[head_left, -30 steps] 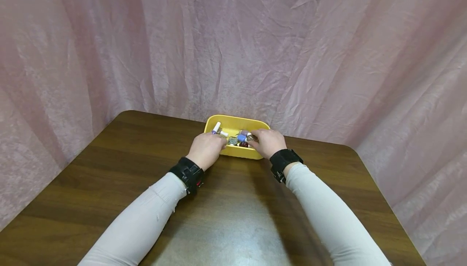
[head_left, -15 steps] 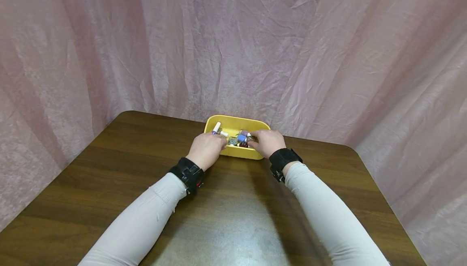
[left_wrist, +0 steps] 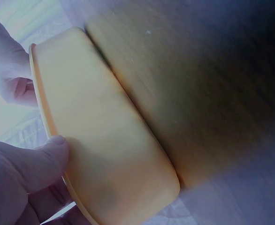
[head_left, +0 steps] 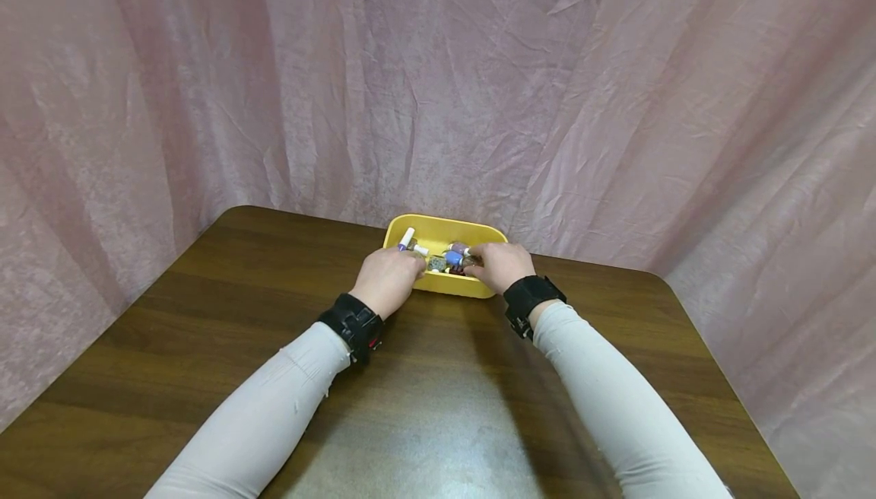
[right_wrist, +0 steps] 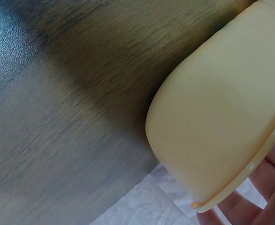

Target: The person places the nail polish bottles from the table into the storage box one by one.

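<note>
A yellow plastic bin [head_left: 448, 284] holding several small nail polish bottles stands at the far edge of the table. My left hand [head_left: 386, 278] grips its near left rim; in the left wrist view the thumb [left_wrist: 55, 154] presses the outer wall while the fingers lie behind the rim. Over the right end of the bin, my right hand [head_left: 505, 267] pinches a dark nail polish bottle [head_left: 471, 260], mostly hidden by the fingers. Beside it lie a blue bottle [head_left: 453, 258] and a glittery bottle [head_left: 436, 264]. A purple bottle with a white cap [head_left: 407, 238] leans at the left end.
The brown wooden table [head_left: 424, 392] extends toward me and to both sides, with rounded far corners. A pink curtain [head_left: 438, 88] hangs right behind the bin. Black straps [head_left: 352, 328] wrap both wrists.
The dark bottle between my right fingers has sunk lower among the others, so less of it shows. My left hand keeps its grip on the rim, and the bin stays in place.
</note>
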Demonstrator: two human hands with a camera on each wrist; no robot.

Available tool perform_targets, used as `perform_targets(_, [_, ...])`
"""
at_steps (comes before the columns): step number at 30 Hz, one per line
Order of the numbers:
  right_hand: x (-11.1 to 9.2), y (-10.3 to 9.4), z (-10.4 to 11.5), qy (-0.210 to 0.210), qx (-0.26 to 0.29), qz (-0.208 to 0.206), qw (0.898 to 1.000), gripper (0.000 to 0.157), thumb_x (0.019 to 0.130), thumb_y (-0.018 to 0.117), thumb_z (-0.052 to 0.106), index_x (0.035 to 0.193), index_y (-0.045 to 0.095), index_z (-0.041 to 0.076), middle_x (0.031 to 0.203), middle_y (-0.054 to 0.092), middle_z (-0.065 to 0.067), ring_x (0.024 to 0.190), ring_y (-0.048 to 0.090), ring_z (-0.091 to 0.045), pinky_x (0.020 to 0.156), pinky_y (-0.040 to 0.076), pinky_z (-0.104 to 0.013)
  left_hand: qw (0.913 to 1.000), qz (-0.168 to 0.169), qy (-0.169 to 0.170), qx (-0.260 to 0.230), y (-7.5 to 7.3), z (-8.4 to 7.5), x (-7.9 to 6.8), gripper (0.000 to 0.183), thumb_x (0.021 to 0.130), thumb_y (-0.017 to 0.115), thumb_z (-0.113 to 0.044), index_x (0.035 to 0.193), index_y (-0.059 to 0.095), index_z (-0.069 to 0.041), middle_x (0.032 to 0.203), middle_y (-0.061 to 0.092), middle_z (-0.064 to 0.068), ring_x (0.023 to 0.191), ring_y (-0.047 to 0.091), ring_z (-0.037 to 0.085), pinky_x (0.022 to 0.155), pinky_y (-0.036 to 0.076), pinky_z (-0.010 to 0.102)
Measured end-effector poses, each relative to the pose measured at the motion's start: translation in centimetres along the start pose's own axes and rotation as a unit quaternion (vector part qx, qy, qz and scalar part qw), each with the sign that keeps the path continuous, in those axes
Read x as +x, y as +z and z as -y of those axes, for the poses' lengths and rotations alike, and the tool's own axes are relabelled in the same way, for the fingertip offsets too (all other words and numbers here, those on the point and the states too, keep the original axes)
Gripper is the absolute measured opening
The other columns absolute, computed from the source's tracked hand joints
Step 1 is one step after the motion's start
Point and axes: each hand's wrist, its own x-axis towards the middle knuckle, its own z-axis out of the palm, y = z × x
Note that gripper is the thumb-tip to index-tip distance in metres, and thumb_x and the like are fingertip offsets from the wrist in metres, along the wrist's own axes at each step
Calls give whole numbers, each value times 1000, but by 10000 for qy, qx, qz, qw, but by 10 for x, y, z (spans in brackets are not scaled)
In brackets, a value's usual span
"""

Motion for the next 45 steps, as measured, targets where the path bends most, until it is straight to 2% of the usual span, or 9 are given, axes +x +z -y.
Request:
perform_targets(5, [0, -1, 1, -8, 56, -44, 10000, 26, 97, 87, 38, 111, 85, 16, 90, 79, -1, 79, 73, -26, 70, 57, -49, 10000, 18, 0, 6, 1, 0, 1, 6, 97, 80, -17, 98, 86, -19, 96, 81, -1, 85, 73, 23, 76, 60, 42])
perform_targets(9, [-1, -1, 1, 11, 127, -50, 9999, 24, 96, 88, 37, 104, 83, 16, 84, 76, 0, 76, 70, -26, 68, 56, -49, 10000, -18, 7, 1, 0, 0, 0, 6, 96, 80, -18, 96, 86, -19, 95, 81, -1, 85, 73, 23, 76, 60, 41])
perform_targets(14, [0, 1, 1, 61, 174, -37, 9998, 24, 95, 88, 38, 104, 83, 16, 85, 75, 0, 77, 70, -26, 69, 56, -50, 10000, -20, 15, 0, 0, 0, 0, 5, 96, 81, -17, 95, 86, -19, 94, 81, -1, 84, 73, 23, 75, 60, 41])
perform_targets(20, [-1, 2, 1, 60, 158, -53, 9998, 28, 95, 88, 38, 113, 85, 16, 95, 81, -2, 84, 75, -27, 73, 59, -50, 10000, 40, 9, 17, 1, 0, 1, 6, 96, 81, -18, 97, 86, -19, 95, 81, -1, 85, 73, 23, 75, 60, 41])
perform_targets(27, [-5, 1, 1, 64, 357, -137, 9992, 26, 97, 86, 37, 109, 84, 15, 95, 81, -3, 85, 75, -29, 76, 59, -49, 10000, 57, 29, 9, 3, 0, 2, 6, 97, 81, -18, 98, 86, -18, 95, 81, 0, 85, 73, 23, 76, 61, 42])
perform_targets(30, [-7, 4, -1, 43, 416, -241, 9988, 30, 99, 85, 39, 116, 84, 15, 102, 83, -5, 90, 77, -31, 79, 60, -50, 10000, 26, 36, 22, 2, -1, 1, 5, 96, 81, -19, 97, 86, -18, 94, 81, 0, 84, 73, 24, 75, 61, 42])
perform_targets(36, [-11, 9, -6, -56, 391, -462, 9982, 28, 104, 78, 39, 115, 83, 14, 93, 78, -3, 86, 73, -29, 79, 58, -49, 10000, -32, 52, 31, -1, -2, -1, 5, 95, 82, -21, 97, 86, -18, 93, 81, 1, 83, 73, 25, 74, 60, 43])
perform_targets(40, [-18, 8, -10, -79, 372, -647, 9972, 31, 106, 75, 39, 120, 82, 13, 103, 80, -4, 98, 73, -32, 89, 57, -49, 10000, -28, 27, 29, -2, -2, 0, 7, 97, 81, -22, 100, 87, -18, 94, 81, 2, 82, 73, 25, 73, 60, 44])
perform_targets(45, [-29, 9, -16, -128, 411, -823, 9957, 44, 108, 72, 42, 136, 76, 8, 132, 78, -11, 129, 68, -35, 115, 49, -49, 10000, 49, -10, 44, -1, -1, 0, 9, 99, 80, -22, 102, 87, -18, 95, 81, 1, 82, 73, 25, 73, 60, 43])
